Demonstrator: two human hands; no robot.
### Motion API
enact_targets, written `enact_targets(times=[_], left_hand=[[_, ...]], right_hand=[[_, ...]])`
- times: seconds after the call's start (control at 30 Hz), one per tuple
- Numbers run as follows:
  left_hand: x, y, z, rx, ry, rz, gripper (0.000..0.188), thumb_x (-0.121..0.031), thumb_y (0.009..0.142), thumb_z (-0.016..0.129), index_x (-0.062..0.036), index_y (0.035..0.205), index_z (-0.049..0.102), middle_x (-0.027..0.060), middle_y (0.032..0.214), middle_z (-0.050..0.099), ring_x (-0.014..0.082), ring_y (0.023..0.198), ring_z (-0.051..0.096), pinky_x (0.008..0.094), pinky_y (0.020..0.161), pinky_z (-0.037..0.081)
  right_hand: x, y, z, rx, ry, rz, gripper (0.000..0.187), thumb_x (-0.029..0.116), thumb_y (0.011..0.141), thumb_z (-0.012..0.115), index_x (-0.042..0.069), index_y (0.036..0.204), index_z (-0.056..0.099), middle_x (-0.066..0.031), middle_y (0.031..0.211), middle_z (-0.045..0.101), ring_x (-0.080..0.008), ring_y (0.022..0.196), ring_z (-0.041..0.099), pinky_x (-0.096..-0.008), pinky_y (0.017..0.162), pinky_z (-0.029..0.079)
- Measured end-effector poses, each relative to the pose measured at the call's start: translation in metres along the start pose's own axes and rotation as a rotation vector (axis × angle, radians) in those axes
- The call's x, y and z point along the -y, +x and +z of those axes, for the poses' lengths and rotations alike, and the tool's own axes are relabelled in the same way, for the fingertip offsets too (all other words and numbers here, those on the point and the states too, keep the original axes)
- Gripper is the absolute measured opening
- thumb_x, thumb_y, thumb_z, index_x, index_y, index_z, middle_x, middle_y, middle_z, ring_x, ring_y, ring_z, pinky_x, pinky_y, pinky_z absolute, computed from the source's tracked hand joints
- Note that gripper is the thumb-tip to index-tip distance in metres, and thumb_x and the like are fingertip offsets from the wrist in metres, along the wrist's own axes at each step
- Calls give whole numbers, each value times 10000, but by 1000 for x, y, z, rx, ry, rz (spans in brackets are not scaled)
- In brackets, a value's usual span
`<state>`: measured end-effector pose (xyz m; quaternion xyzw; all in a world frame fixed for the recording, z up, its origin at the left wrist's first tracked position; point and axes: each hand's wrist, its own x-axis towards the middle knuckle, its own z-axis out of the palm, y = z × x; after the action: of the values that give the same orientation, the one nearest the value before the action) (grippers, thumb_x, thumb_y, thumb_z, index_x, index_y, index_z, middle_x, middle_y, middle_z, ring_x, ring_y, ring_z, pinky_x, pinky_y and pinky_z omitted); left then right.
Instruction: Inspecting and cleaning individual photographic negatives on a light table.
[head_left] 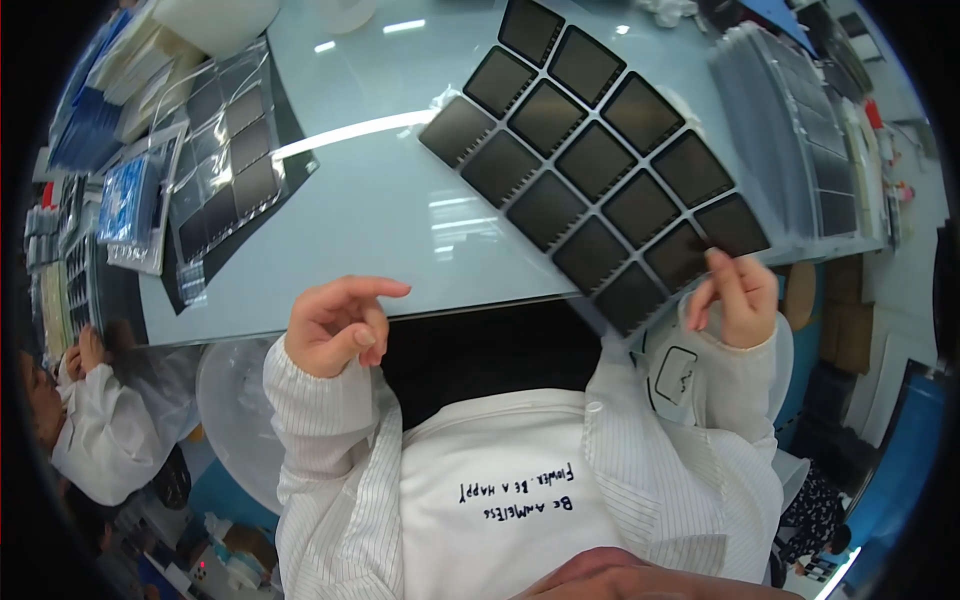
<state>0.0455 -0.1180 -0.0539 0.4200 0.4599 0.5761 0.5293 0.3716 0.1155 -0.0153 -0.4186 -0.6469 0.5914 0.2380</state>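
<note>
A pale tray [597, 210] with rows of dark square panels lies at a slant on the right half of the table, its near corner reaching over the front edge. At its lower right edge my right hand [740, 297] has its fingertips pinched together on the tray's rim. My left hand [335, 322] hovers by the table's front edge, holding nothing. Its index finger points right, and the thumb stands apart from it.
On the left lie a clear-wrapped sheet of dark squares [235, 160] and a blue packet [128, 200]. A stack of clear trays [775, 140] stands at the right end of the table [370, 220]. Another person [105, 430] works at far left.
</note>
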Motion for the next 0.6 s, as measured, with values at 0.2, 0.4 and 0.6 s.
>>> enact_targets(times=[0.2,0.4,0.6], left_hand=[[-4,2,6,-61,35,-36,395,-204,880,601,84,1143,538,45,588,575,89,459,512,193,439,411],[-4,1,12,-106,125,-54,456,-290,880,618,75,1140,529,58,567,562,103,420,502,200,406,400],[-3,2,16,-140,188,-79,410,-260,893,597,64,1137,536,54,561,553,106,416,495,208,399,395]], right_hand=[[44,-9,-96,-424,-110,-313,229,216,952,515,15,1028,593,-60,550,552,-115,384,465,-216,378,324],[32,6,-213,-696,1,-344,241,239,932,560,90,745,531,-4,470,433,-72,376,342,-224,385,230],[-1,18,-252,-586,149,-44,335,285,943,534,133,654,460,21,424,383,-59,346,287,-224,358,199]])
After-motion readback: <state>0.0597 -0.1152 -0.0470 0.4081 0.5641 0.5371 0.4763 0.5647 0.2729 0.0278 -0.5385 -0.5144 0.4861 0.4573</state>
